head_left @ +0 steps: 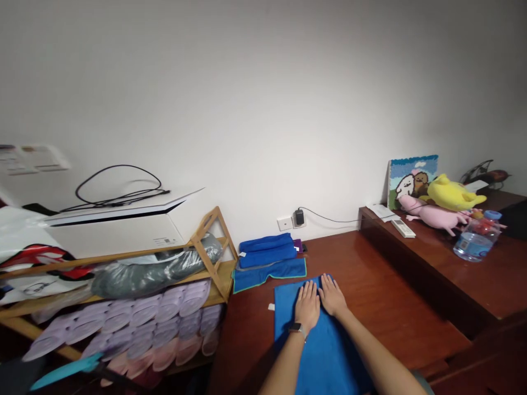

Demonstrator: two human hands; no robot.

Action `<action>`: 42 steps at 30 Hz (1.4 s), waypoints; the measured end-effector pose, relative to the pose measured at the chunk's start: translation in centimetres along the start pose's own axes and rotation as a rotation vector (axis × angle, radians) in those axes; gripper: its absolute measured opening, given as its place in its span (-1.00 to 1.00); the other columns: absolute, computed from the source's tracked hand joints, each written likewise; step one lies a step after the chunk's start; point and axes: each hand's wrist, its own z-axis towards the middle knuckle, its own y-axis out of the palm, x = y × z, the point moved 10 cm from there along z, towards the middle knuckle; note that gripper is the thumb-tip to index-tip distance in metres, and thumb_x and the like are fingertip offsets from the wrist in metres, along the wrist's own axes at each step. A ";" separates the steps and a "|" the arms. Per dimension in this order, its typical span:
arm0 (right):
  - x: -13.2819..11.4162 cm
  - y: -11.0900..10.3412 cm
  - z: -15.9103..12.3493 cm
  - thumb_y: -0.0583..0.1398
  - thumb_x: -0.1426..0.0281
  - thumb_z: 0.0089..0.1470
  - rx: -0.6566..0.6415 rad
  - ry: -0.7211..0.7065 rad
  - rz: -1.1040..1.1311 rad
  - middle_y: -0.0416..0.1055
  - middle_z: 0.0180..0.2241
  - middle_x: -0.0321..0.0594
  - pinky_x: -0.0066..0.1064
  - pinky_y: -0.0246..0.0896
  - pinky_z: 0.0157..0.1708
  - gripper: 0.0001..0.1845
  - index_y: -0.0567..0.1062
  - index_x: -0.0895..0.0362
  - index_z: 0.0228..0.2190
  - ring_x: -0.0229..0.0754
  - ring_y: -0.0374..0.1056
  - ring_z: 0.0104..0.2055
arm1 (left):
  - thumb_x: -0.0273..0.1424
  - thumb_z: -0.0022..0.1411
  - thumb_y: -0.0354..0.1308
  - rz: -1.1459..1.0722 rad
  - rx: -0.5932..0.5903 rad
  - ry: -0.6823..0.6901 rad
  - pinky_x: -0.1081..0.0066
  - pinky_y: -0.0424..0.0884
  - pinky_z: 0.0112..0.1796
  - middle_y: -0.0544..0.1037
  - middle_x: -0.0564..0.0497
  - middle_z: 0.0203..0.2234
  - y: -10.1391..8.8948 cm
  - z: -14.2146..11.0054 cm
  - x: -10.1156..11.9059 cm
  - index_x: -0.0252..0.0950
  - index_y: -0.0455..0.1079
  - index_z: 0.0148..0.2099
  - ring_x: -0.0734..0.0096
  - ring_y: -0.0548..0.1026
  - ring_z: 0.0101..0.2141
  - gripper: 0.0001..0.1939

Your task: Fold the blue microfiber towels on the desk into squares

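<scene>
A blue cloth (325, 359) lies spread on the brown wooden table, running toward me and out of the bottom of the view. My left hand (307, 308), with a watch (297, 328) on its wrist, rests flat on the far part of the cloth. Beside it my right hand (332, 296) lies flat near the far right corner, fingers stretched out. The two hands are side by side and neither grips anything. A small white tag (271, 307) sticks out at the cloth's left edge.
Folded blue cloths (267, 253) lie by the wall, left of a plugged-in adapter (300, 217). A wooden rack (222, 274) with several slippers (164, 312) and a white box (119, 236) stands left. On the raised right ledge are a remote (403, 227), plush toys (436, 213) and a bottle (475, 241).
</scene>
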 end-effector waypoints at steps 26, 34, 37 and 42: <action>-1.2 -2.2 -7.4 -0.26 0.18 0.40 0.179 0.077 0.049 -0.22 0.50 -0.11 -0.12 -0.41 0.50 -0.24 -0.01 0.32 0.45 -0.05 -0.33 0.55 | -0.15 0.51 -0.25 0.245 0.096 -0.429 -0.13 0.12 0.33 0.44 -0.35 0.27 -4.2 -7.4 -15.6 -0.37 0.14 0.48 -0.11 0.34 0.32 -0.34; -0.8 6.2 -17.7 -0.13 -0.09 0.34 0.151 0.181 0.101 -0.11 0.46 -0.05 0.05 -0.27 0.49 -0.10 0.12 0.28 0.42 0.10 -0.19 0.52 | -0.14 0.55 -0.17 -0.048 -0.073 0.332 0.08 0.09 0.39 0.12 0.04 0.48 -3.3 -6.6 -2.5 0.02 0.03 0.51 0.27 0.08 0.44 -0.45; 0.0 5.3 -17.1 -0.13 -0.10 0.35 0.140 0.082 0.083 -0.16 0.48 -0.10 0.01 -0.31 0.50 -0.13 0.08 0.22 0.43 0.06 -0.22 0.53 | -0.04 0.54 -0.17 -0.049 -0.178 0.236 0.01 0.10 0.38 0.10 0.00 0.48 -1.7 -5.9 -2.8 0.05 0.04 0.50 0.18 0.07 0.45 -0.43; 1.0 1.4 -13.6 -0.11 -0.08 0.37 -0.006 -0.285 0.085 -0.18 0.49 -0.12 -0.02 -0.36 0.50 -0.17 -0.02 0.13 0.45 -0.02 -0.23 0.53 | -0.05 0.54 -0.26 0.050 -0.126 -0.088 -0.02 0.12 0.36 0.05 -0.14 0.48 -0.5 -9.9 -8.1 -0.18 -0.02 0.53 0.08 0.07 0.44 -0.35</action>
